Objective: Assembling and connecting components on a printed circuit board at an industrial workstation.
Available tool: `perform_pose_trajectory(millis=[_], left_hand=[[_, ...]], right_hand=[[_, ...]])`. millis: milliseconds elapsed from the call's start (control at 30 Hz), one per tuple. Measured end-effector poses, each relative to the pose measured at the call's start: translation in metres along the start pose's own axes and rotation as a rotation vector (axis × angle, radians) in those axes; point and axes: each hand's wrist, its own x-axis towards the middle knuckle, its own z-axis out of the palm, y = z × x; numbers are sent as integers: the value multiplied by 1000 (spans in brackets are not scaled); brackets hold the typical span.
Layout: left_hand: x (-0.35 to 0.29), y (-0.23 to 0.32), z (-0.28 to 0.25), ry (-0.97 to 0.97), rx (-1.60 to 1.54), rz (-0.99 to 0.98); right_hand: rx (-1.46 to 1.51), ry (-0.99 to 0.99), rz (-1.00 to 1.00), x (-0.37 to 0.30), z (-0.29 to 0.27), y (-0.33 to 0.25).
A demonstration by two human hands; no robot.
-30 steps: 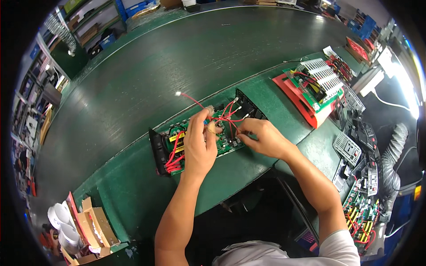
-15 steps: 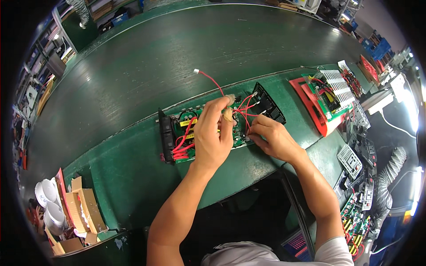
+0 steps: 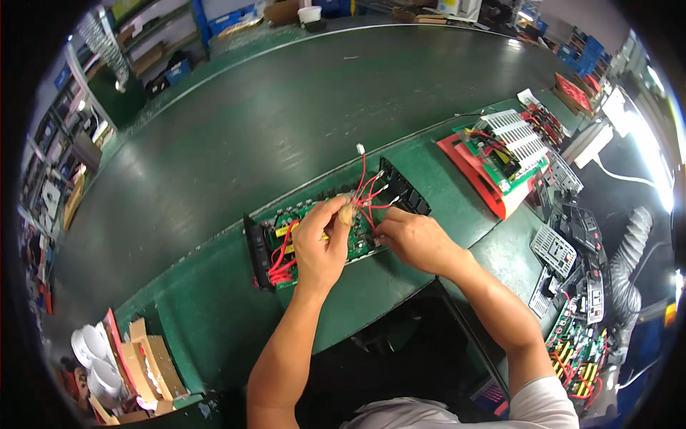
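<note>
A green circuit board (image 3: 363, 242) with yellow-labelled parts lies on the bench, between a black end panel (image 3: 259, 252) on its left and a slotted black panel (image 3: 404, 190) at its right. My left hand (image 3: 323, 244), its fingertips covered, is closed over the board and pinches a bundle of red wires (image 3: 369, 194). One wire rises from the bundle to a white connector (image 3: 360, 149). By the board's right end, my right hand (image 3: 416, 239) is closed at the lower end of a red wire; its fingertips hide what they grip. Thicker red cables (image 3: 281, 268) loop at the left.
On the right sits another board with a silver heatsink (image 3: 513, 136) on a red tray (image 3: 471, 175). Black and grey panels (image 3: 554, 250) and more boards (image 3: 577, 357) lie along the right edge. An open cardboard box (image 3: 153, 365) and white cups (image 3: 103, 375) stand at lower left.
The view has shifted, so the scene sits differently in it. The loose white connector now stands closer above the bundle, its wire more upright. Both hands stay at the board.
</note>
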Motion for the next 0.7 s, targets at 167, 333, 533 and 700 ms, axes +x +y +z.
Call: perform_pose_trajectory(millis=[167, 333, 533, 700], left_hand=[[4, 24, 2, -61, 245, 122], [6, 27, 0, -222, 269, 272], [9, 21, 2, -209, 265, 291], [5, 21, 5, -60, 247, 279]], right_hand=[[-14, 483, 42, -11, -72, -42], [-144, 122, -81, -13, -50, -27], [488, -152, 240, -3, -48, -25], [1346, 61, 433, 5, -34, 0]])
